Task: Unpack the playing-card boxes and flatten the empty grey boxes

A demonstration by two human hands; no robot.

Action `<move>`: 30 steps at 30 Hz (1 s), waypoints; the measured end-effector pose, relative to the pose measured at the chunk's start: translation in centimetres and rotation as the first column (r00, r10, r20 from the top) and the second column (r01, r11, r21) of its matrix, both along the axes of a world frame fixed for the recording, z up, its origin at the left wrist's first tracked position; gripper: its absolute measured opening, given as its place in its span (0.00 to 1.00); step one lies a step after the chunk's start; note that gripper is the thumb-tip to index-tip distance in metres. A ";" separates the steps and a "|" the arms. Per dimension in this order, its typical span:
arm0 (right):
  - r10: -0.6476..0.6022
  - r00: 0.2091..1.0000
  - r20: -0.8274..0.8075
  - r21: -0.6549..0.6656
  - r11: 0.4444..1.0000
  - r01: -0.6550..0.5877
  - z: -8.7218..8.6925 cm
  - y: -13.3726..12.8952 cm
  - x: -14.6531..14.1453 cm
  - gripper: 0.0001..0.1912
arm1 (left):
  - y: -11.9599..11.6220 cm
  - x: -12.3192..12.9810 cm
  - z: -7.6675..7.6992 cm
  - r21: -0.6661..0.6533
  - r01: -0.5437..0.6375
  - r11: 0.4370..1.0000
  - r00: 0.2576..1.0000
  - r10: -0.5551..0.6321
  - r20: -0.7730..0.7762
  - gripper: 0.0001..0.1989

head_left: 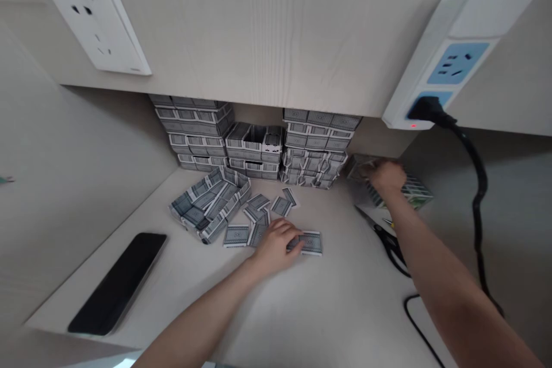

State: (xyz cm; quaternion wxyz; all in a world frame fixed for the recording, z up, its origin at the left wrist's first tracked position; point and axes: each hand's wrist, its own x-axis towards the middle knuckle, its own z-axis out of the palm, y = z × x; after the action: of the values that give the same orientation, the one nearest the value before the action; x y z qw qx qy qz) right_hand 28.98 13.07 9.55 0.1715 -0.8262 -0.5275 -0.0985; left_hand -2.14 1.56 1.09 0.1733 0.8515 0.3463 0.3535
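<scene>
My left hand [279,246] rests on the white tabletop with its fingers curled. Its thumb and fingertips pinch a grey patterned folded card [312,243] that lies flat. Just beyond this hand, several similar loose cards [237,235] lie scattered, some overlapping. To their left sits a tray made of folded cards [209,202], with more pieces inside. My right hand [388,177] is at the back right, over a clear plastic box [360,168]. Its fingers are bent in, and their tips are hard to make out, so what they grip does not show.
Card-built boxes [317,141] stand stacked along the back wall. Black scissors [388,238] lie under my right forearm, beside a thin black cable [411,316]. A black phone [118,282] lies at left. A power strip [448,63] with a plugged-in cord hangs at upper right.
</scene>
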 end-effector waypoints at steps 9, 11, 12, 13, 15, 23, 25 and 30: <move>0.439 0.597 -0.672 0.539 0.842 -0.013 0.2 -7.7 -6.4 0.21 | -0.3 -0.1 0.4 -0.243 -0.015 0.970 0.977 0.066 0.205 0.22; 0.447 0.310 -0.839 0.424 0.895 -0.140 -2.0 -9.6 -9.4 0.19 | -0.4 0.3 0.4 -0.366 0.047 0.929 0.944 0.078 0.319 0.30; 0.435 0.208 -0.876 0.398 0.896 -0.197 -3.1 -10.3 -10.8 0.18 | -0.3 0.5 0.4 -0.423 0.083 0.902 0.924 0.089 0.372 0.33; 0.430 0.126 -0.894 0.395 0.889 -0.230 -4.0 -10.9 -11.9 0.18 | -0.2 0.8 0.5 -0.472 0.117 0.874 0.906 0.102 0.412 0.35; 0.428 0.007 -0.904 0.416 0.884 -0.213 -5.5 -11.6 -13.2 0.17 | 0.2 1.4 0.8 -0.548 0.152 0.822 0.886 0.132 0.444 0.36; 0.415 -0.119 -0.902 0.431 0.844 -0.320 -7.5 -12.3 -12.4 0.19 | 2.5 2.5 1.9 -0.641 0.118 0.758 0.870 0.232 0.434 0.23; 0.406 -0.140 -0.903 0.429 0.838 -0.337 -7.9 -12.6 -12.4 0.19 | 2.6 2.6 1.4 -0.628 0.120 0.769 0.854 0.243 0.460 0.21; 0.418 -0.237 -0.877 0.470 0.848 -0.244 -8.2 -12.9 -12.9 0.20 | 2.4 1.9 0.7 -0.565 0.194 0.802 0.795 0.210 0.570 0.15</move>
State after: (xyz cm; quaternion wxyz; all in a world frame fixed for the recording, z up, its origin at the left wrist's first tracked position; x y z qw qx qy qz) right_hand 16.10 0.16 1.34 0.5703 -0.4289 -0.4141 0.5651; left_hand -0.29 3.92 1.79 0.5322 0.5914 0.3690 0.4805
